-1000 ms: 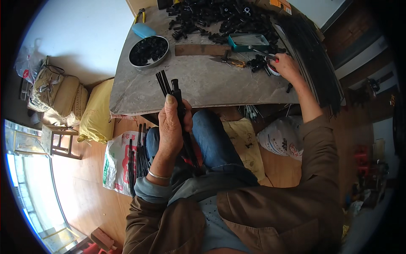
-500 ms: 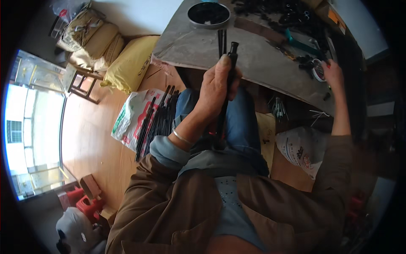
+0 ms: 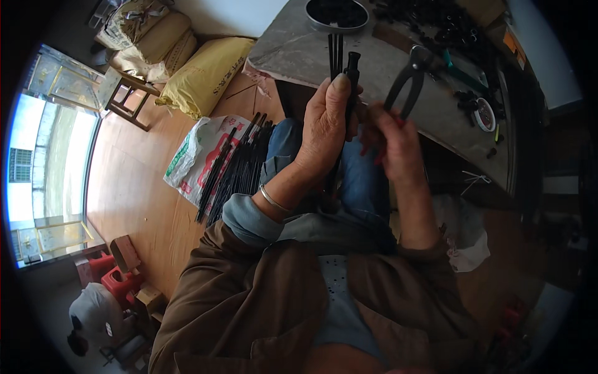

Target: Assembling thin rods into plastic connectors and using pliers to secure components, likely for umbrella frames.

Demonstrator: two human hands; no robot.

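Observation:
My left hand (image 3: 322, 128) is closed round a black rod (image 3: 353, 67) with a stepped end, held upright above my lap, thumb pressed near its top. Several thin black rods (image 3: 336, 53) stick up beside it from behind the same hand. My right hand (image 3: 402, 149), somewhat blurred, is closed on pincers (image 3: 409, 87) with dark curved arms and red on the handles. Their head points away toward the table. The right fingertips are close beside the left hand; whether they touch the rod cannot be made out.
The grey table (image 3: 283, 47) carries a round pan (image 3: 336, 25) of black parts, a heap of black pieces (image 3: 436, 22), a green tool (image 3: 464, 75) and a small white dish (image 3: 484, 115). Many black rods (image 3: 240, 165) lie on a plastic bag left of my legs. Beyond are a yellow sack (image 3: 202, 78) and a stool (image 3: 128, 96).
My right hand has come from beside the white dish at the table's right to near my left hand, bringing the pincers. The left hand keeps its hold; the view has shifted slightly.

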